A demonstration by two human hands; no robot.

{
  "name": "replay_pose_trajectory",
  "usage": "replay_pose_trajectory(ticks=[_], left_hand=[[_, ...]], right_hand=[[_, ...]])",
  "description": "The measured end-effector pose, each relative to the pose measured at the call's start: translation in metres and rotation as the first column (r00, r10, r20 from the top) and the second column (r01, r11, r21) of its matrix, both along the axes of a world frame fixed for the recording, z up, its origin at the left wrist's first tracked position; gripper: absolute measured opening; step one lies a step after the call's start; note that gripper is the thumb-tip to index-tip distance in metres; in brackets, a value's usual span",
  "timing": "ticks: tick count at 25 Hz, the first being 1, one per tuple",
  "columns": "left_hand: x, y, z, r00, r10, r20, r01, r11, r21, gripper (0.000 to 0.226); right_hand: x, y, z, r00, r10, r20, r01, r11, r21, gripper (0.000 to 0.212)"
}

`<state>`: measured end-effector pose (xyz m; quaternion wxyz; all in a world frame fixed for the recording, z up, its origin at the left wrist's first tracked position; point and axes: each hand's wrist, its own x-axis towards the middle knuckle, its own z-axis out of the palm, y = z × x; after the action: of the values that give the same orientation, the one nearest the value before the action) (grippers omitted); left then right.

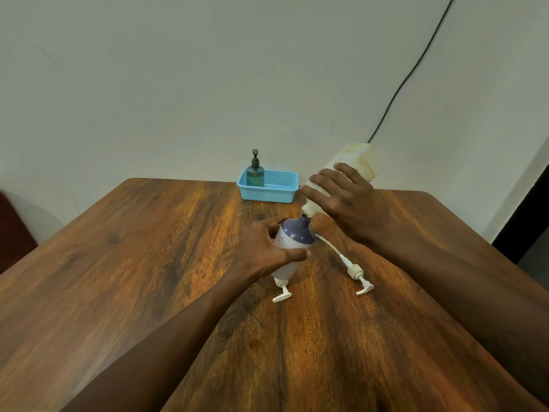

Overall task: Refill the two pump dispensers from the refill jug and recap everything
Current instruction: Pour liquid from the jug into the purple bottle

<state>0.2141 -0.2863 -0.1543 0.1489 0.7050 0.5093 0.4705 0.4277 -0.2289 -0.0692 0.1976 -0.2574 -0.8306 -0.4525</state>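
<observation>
My left hand [261, 248] grips a white bottle with a purple shoulder [294, 236], uncapped and standing on the table. My right hand [341, 197] holds the cream refill jug [353, 162] tipped steeply, its mouth touching the bottle's open neck. A white pump head with a long tube [353, 270] lies on the table to the right of the bottle. A second white pump piece [282, 292] lies just in front of it. A green pump dispenser with a dark pump [255, 173] stands capped in the blue basket [282, 190] at the back.
The wooden table [148, 263] ends at a pale wall just behind the basket. A black cable [416, 63] runs down the wall behind the jug. A dark red object [12, 230] sits past the table's left edge.
</observation>
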Motion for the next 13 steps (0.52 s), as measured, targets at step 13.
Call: replay_pose_trajectory(ticks=[13], left_hand=[[-0.017,-0.006,-0.011,0.993,0.058,0.107,-0.053,0.997,-0.048,0.078]], right_hand=[[-0.002,-0.008,-0.036,0.798,-0.304,-0.52,-0.186,0.697,-0.693,0.061]])
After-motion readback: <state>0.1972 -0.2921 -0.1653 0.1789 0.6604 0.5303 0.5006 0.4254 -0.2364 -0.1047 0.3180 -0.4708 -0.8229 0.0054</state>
